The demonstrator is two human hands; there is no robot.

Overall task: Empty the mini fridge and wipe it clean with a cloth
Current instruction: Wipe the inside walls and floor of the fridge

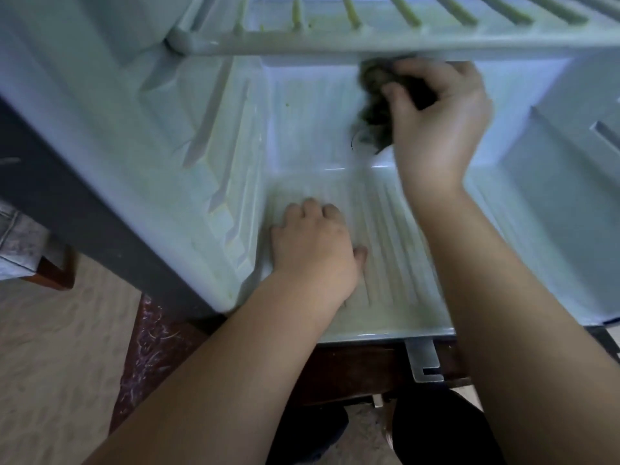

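The white mini fridge stands open, and I look into its lower compartment, where no food shows. My right hand reaches deep inside and grips a dark crumpled cloth against the back wall, just under the slatted white shelf. The cloth is blurred. My left hand rests on the ribbed fridge floor near the left wall, fingers bent under, holding nothing.
The fridge's dark outer side runs down the left. It sits on a dark wooden stand with a metal bracket at the front edge. A patterned red cloth hangs below; pale floor lies to the left.
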